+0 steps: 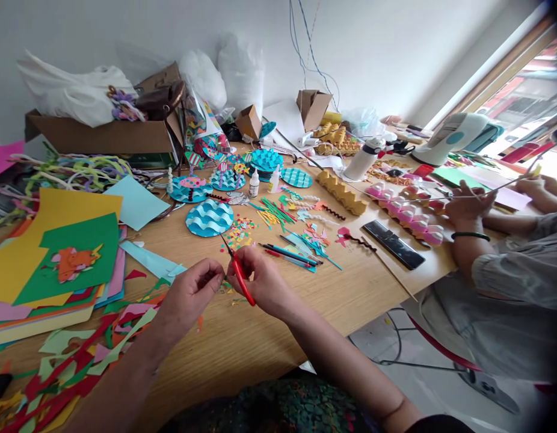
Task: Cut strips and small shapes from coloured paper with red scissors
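My right hand (267,285) is wrapped round a pair of red-handled scissors (239,273), whose dark blades point up and away over the table. Close beside it, my left hand (195,288) is closed in a pinch, its fingertips almost meeting the right hand's. Whatever lies between those fingertips is too small to name. Just beyond the blades lies a round blue disc with white wavy strips (209,218). Scattered paper dots (239,231) spread to its right. Green, yellow and red paper strips (276,211) lie further off.
Coloured paper sheets (80,204) and paper scraps (93,355) cover the left side. Two glue bottles (254,183) stand behind the disc. Pens (292,255), a black phone (393,243) and pink egg-carton pieces (407,216) lie rightward. Another person's hand (470,204) holds a thin strand at right.
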The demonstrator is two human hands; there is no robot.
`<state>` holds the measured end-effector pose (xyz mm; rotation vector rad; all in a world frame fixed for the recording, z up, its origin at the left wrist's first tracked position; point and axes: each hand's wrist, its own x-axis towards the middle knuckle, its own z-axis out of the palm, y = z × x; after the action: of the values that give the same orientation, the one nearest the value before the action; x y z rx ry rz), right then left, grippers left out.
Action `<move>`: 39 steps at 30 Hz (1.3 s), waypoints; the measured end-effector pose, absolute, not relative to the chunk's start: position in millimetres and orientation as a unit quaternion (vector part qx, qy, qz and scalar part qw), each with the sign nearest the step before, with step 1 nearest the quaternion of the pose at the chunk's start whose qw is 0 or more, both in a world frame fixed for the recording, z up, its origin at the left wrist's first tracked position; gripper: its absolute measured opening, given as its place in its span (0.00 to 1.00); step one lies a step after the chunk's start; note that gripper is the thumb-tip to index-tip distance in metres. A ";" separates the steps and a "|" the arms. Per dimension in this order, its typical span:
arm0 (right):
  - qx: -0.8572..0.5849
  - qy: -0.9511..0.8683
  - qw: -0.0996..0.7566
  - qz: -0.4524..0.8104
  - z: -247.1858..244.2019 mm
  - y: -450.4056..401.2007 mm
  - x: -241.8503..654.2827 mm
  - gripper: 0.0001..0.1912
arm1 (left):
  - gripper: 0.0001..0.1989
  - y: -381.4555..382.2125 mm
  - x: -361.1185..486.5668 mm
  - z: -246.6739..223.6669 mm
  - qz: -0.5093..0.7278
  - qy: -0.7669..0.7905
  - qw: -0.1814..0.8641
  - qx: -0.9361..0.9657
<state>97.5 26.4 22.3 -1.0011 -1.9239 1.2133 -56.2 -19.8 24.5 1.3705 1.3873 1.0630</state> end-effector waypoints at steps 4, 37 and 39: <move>-0.386 -0.659 0.363 0.533 26.1 26.0 92.5 0.10 | 0.06 -19.7 -53.0 24.0 0.452 0.565 0.450 0.523; -0.537 -0.703 0.398 0.242 -24.0 92.7 141.1 0.04 | 0.07 96.3 -66.5 -35.6 0.206 0.631 0.185 0.725; -0.537 -0.700 0.406 0.238 -25.6 92.9 141.8 0.04 | 0.07 95.5 -67.3 -31.4 0.202 0.632 0.180 0.726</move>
<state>141.8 92.9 -25.6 -1.3555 -1.7663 0.6008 -67.3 95.5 -31.4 2.0505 1.7868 0.5716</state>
